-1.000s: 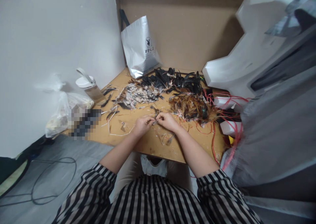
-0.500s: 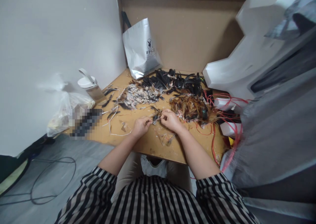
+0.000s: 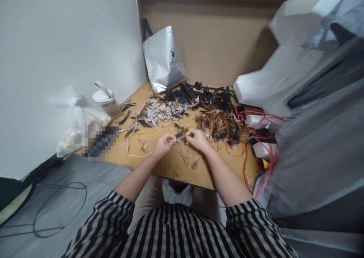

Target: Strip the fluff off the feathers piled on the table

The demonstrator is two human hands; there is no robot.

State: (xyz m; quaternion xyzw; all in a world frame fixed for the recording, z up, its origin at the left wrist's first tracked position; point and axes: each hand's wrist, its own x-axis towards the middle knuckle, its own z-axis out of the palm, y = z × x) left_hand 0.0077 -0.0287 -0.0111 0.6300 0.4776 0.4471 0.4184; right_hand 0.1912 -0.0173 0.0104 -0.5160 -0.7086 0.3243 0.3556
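Over the front of the wooden table, my left hand (image 3: 165, 144) and my right hand (image 3: 197, 139) face each other with fingertips pinched. Between them is a small dark feather tuft (image 3: 179, 134). The right fingertips close on its edge; what the left pinch holds is too small to make out. Just beyond my right hand lies a heap of brown feathers (image 3: 220, 123). Farther left sits a pile of pale, greyish feathers (image 3: 163, 111), and behind both are black feathers (image 3: 199, 95). Loose feather scraps (image 3: 191, 157) lie below my hands.
A silver bag (image 3: 162, 59) leans against the back panel. On the left stand a lidded cup (image 3: 109, 102) and a clear plastic bag (image 3: 71, 136). Red strings (image 3: 245, 167) hang at the right by white boxes (image 3: 264, 150). The table's front edge (image 3: 187, 182) is close to my lap.
My view has tilted slightly upward, so the scene sits a little lower. Both hands stay pinched by the feather tuft, with barely any movement.
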